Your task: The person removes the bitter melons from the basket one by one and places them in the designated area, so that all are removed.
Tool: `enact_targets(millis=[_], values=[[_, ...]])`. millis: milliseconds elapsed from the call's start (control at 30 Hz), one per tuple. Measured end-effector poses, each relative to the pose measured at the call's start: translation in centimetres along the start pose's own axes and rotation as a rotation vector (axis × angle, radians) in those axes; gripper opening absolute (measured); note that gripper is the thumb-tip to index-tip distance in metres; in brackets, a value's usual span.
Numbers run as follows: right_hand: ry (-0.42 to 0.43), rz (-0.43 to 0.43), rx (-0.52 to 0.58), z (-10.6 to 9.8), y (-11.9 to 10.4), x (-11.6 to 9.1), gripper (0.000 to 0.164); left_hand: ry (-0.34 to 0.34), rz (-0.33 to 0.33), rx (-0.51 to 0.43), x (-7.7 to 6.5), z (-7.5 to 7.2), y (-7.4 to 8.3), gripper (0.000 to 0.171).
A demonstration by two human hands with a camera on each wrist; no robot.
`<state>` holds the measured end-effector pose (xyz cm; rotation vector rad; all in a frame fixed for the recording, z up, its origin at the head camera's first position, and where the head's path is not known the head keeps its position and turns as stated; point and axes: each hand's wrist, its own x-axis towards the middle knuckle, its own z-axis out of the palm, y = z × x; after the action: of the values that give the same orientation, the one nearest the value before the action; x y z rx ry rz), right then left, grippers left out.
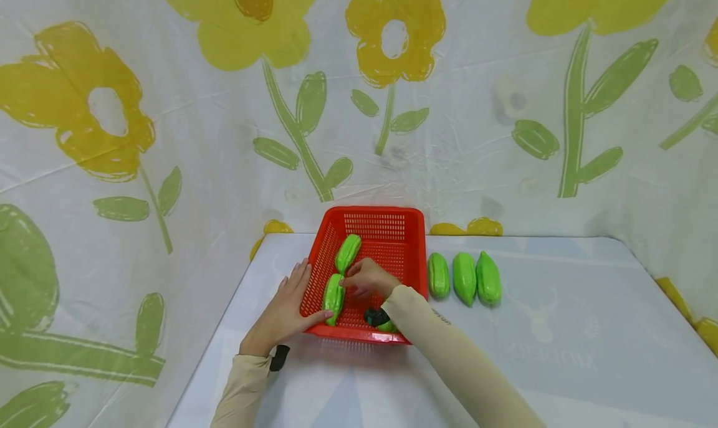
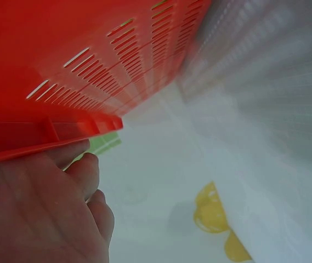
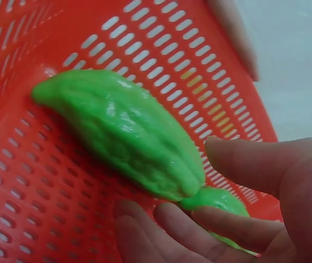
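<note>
Seen from the head camera, the right hand (image 1: 370,278) dips into a red, slotted plastic basket (image 1: 417,247), its fingertips by the far end of a glossy green, ribbed gourd (image 1: 333,297). From those fingertips the gourd runs back towards the person, its long axis nearly in line with the basket's left wall. A second, similar green gourd (image 1: 349,252) lies just beyond the fingertips. The left hand (image 1: 287,306) is also close: its thumb crosses the rim by the first gourd's near end, its other fingers straight along the outer wall. Three loose green gourds (image 1: 464,278) rest on the pale table (image 1: 561,353), well to the right of both hands' fingers.

From the left wrist, the palm sits against the rim with the fingers under its lip; the thumb is hidden, though the hand appears to grip the rim.

From the right wrist, thumb and fingers stand apart, loosely curved. The first gourd stretches away ahead of them, blunt end nearest; the second shows partly between them. Whether the thumb touches either gourd, I cannot tell.
</note>
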<state>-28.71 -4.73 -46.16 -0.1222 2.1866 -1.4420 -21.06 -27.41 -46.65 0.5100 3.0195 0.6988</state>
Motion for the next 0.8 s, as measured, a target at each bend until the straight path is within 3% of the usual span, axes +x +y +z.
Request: enact_targets(millis=[300, 800], values=[[-0.037, -0.005, -0.058, 0.6, 0.4, 0.2, 0.025, -0.009, 0.002, 0.003, 0.1, 0.0, 0.0, 0.118], [-0.032, -0.028, -0.043, 1.3, 0.3, 0.0, 0.020, -0.016, -0.015, -0.005, 0.1, -0.1, -0.1, 0.120]])
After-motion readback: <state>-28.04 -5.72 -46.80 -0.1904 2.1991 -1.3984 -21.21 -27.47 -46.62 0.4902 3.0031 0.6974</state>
